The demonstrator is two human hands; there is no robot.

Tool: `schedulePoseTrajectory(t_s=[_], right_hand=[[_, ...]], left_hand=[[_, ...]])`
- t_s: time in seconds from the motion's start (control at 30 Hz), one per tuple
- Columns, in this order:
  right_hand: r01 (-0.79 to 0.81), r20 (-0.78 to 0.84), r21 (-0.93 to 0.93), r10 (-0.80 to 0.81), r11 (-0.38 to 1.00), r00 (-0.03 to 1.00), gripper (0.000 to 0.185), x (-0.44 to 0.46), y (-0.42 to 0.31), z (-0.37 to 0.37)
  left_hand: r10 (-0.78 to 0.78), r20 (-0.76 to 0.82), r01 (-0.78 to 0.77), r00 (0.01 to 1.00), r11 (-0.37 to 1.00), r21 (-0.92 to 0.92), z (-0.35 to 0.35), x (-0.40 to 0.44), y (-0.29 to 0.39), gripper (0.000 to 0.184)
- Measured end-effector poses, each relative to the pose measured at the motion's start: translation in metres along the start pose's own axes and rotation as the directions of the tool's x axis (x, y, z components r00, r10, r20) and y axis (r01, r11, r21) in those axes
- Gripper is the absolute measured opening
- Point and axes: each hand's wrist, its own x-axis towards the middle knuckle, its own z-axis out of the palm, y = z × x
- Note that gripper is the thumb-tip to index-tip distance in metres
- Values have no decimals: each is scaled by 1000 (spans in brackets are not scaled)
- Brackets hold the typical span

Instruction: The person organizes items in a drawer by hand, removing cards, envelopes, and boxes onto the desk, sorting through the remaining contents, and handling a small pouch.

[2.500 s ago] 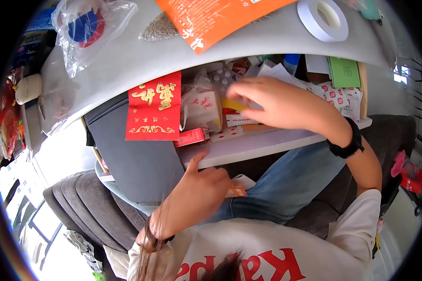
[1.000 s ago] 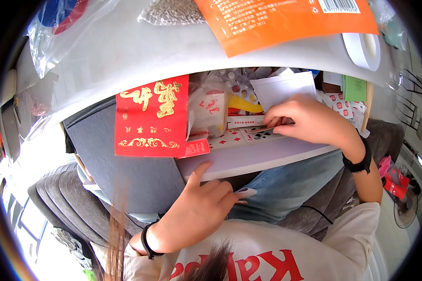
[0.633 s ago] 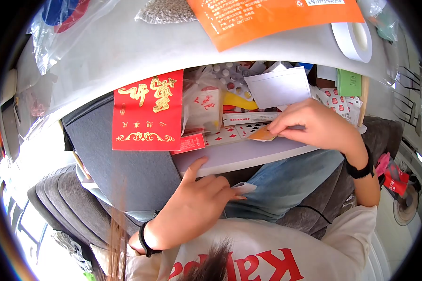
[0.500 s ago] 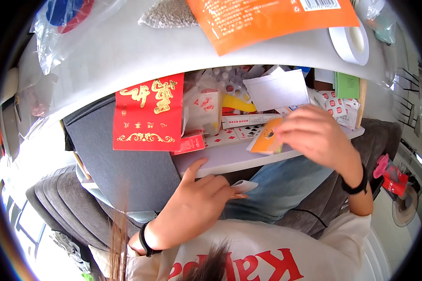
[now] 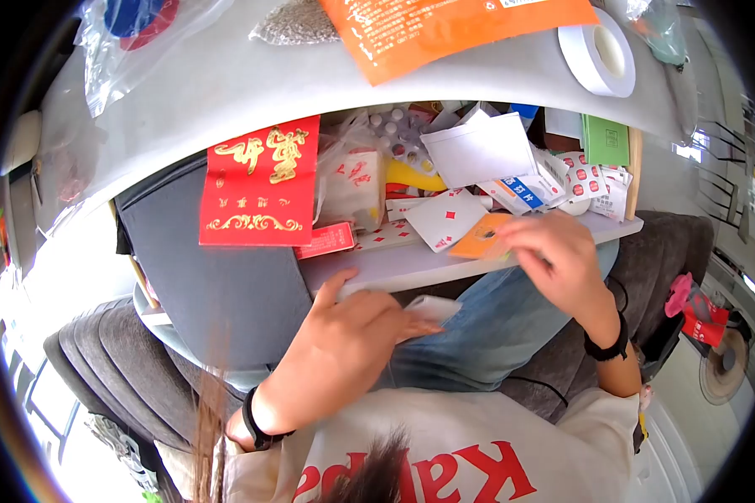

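Note:
My right hand [image 5: 554, 258] is at the front edge of the open drawer [image 5: 377, 271], its fingertips pinched at the corner of a small orange card [image 5: 478, 239]. Beside that card lies a playing card with a red diamond [image 5: 447, 216], tilted over other cards. Lower down, in front of the drawer, my left hand [image 5: 344, 331] is closed around a small white piece like paper or card [image 5: 434, 308], blurred, with its index finger stretched out near the drawer edge. Its other fingertips are hidden.
A red envelope with gold characters [image 5: 260, 180] and a dark grey folder [image 5: 214, 277] lie at the left. Papers, pill packs and a green booklet [image 5: 606, 141] fill the drawer. On the tabletop above are a white tape roll [image 5: 572, 59] and an orange bag [image 5: 445, 33].
The diamond playing card now lies face up beside the orange card. A blue and white packet shows where my right hand was. My right hand has moved slightly lower relative to the drawer.

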Motion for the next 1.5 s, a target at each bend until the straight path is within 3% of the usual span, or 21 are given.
schedulePoseTrajectory(t_s=[0.1,0.23,0.37,0.43,0.6,0.7,0.8,0.9,0.93,1.03,1.07,1.17,1.3,1.5], right_hand=[[-319,-111,356,379,878,919,15,-8,-16,2],[-40,-257,481,185,876,949,19,-14,-27,2],[87,-173,486,-2,870,985,24,-28,-64,-6],[103,-105,585,-51,804,993,23,-36,-77,-4],[155,-23,558,-171,815,985,13,-44,-88,-2],[94,10,527,-117,845,993,23,-53,-93,5],[92,-64,577,-67,812,996,39,-58,-94,20],[162,-245,469,-49,868,968,48,-55,-99,23],[78,-212,637,77,767,974,54,-57,-104,23],[-3,-230,617,184,787,956,55,-60,-108,19],[29,-295,520,147,854,944,47,-60,-108,19],[234,-356,74,-194,969,914,37,-65,-104,20],[222,-229,-230,-274,948,934,33,-66,-118,26],[103,-154,-83,-115,991,981,48,-73,-123,32]], left_hand=[[-165,-142,134,976,969,-207,2,-3,2,11],[-355,-239,196,904,840,-507,4,-8,3,9],[-390,-230,104,892,672,-733,11,-18,6,15],[-356,-188,108,915,666,-739,12,-25,13,18],[-269,-44,131,962,599,-790,20,-38,23,20],[-228,-30,128,973,647,-752,24,-43,26,21],[-189,-9,125,982,683,-720,24,-46,31,23],[-188,5,138,982,706,-695,23,-49,33,24],[-189,-6,131,982,703,-699,23,-49,33,24],[-188,-47,100,981,699,-708,26,-48,30,25],[-185,-64,86,981,699,-710,29,-49,29,25],[-192,-111,56,975,698,-714,34,-50,31,26],[-179,-216,-32,960,696,-717,38,-53,35,27],[-161,-257,-77,953,690,-720,43,-60,34,24]])
